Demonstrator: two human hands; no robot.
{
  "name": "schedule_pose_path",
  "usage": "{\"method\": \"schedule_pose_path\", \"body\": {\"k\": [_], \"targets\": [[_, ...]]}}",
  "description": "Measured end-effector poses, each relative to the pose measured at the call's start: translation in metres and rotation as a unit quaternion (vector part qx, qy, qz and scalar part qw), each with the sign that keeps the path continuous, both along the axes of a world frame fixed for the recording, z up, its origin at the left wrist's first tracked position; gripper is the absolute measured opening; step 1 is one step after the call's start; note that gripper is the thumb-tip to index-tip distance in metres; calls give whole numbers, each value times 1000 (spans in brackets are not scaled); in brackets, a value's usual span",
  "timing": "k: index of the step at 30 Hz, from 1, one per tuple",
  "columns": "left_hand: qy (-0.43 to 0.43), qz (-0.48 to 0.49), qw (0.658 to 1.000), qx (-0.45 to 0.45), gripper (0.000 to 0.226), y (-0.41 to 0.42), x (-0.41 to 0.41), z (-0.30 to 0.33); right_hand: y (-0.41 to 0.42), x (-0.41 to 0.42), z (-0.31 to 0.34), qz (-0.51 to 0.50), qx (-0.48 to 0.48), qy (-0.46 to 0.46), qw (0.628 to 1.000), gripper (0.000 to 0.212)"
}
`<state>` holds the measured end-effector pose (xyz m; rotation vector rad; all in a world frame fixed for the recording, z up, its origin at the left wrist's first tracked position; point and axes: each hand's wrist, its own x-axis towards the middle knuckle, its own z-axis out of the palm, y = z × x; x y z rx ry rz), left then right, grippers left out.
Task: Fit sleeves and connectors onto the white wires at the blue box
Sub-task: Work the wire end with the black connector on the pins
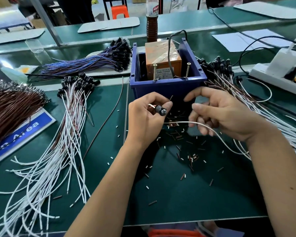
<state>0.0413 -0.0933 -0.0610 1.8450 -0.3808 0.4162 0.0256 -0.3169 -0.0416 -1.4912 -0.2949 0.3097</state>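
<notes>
Hands work just in front of the blue box [167, 86], above a green mat [169, 194] littered with short white and brown sleeve offcuts [191, 158]. The left hand [143, 117] pinches a black round connector [161, 110] between thumb and curled fingers, with a short white lead end and a thin brown tip poking out beside it. The right hand [219, 115] has its lower fingers curled round a single white wire [195, 123], which runs across toward the left hand (its forefinger and thumb are stretched out, holding nothing). Inside the box stands an orange block [162, 57] with two upright screws [188, 69] at its front edge. A fan of white wires with black connectors [61, 142] lies left of the box; another bundle [256, 106] lies at the right, under the right wrist.
</notes>
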Motion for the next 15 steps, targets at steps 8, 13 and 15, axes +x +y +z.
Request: {"method": "schedule_pose_path", "body": {"k": [8, 13, 15], "targets": [[21, -10, 996, -83, 9, 5, 2, 3, -12, -9, 1, 216, 76, -98, 968, 33], [41, -23, 984, -172, 13, 10, 1, 7, -6, -10, 6, 176, 54, -118, 976, 37], [42, -25, 983, -177, 11, 10, 1, 7, 0, -10, 7, 164, 44, -117, 979, 38]]}}
